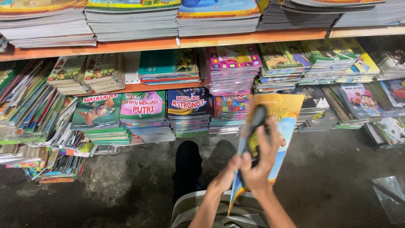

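The left hand [225, 179] grips a thin picture book [274, 139] upright by its lower edge, steadying it. The right hand [261, 162] is closed around a dark brush [254, 131] pressed to the cover, above the floor [126, 185].

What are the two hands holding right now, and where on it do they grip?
The left hand holds a thin picture book by its lower edge. The right hand grips a dark brush by its handle, against the cover.

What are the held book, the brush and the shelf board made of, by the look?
Book: thin glossy printed paper, it bends and shines. Brush in the right hand: dark handle, likely plastic; pale bristles, blurred. Shelf board: orange-painted, probably wood; flat matte edge.
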